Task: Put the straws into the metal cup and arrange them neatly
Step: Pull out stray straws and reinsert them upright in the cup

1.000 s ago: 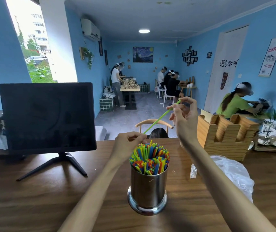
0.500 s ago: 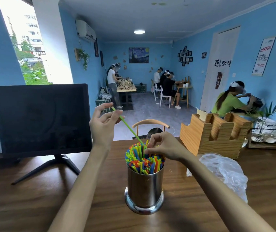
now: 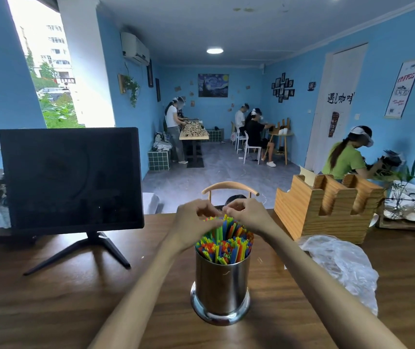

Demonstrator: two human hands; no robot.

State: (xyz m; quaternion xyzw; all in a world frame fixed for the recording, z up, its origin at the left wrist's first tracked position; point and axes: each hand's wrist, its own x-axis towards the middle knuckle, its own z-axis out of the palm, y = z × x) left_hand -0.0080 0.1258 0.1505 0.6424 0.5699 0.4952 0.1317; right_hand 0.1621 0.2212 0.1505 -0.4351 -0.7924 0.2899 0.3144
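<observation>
Pressing unevenly could tip the metal cup (image 3: 221,285) (it's crammed); your left hand (image 3: 193,224) and right hand (image 3: 248,217) curl over straws (image 3: 224,244) beneath your fingertips, grip unclear.

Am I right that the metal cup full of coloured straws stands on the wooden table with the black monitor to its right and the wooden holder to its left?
Not quite: the sides are swapped. In the head view the metal cup of straws stands on the wooden table, with the black monitor to its left and the wooden holder to its right.
</observation>
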